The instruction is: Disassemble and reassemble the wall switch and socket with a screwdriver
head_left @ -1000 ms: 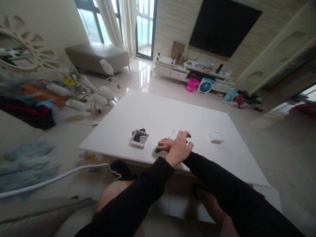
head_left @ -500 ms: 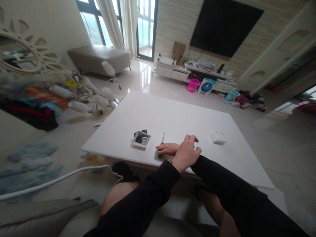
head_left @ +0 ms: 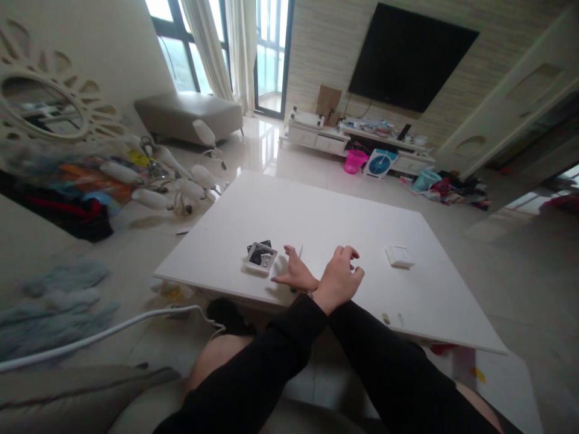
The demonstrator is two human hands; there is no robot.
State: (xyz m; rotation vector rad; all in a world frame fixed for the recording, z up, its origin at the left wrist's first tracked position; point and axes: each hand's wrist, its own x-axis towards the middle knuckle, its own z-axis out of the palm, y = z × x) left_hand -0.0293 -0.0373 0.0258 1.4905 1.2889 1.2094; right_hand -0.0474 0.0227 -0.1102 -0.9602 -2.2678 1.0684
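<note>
Your right hand [head_left: 296, 272] has let go of screwdriver [head_left: 301, 250], shifted toward frame [head_left: 261, 258]; fingers spread wide. Your left hand [head_left: 338, 281] crossed over right wrist, fingers loosely bent, thumb apart. Screwdriver on white table [head_left: 289, 205], partly behind right hand. White box [head_left: 398, 257] farther right. Beyond: TV [head_left: 409, 57], pink basket [head_left: 355, 161], bench [head_left: 194, 111], glossy floor [head_left: 265, 150].
</note>
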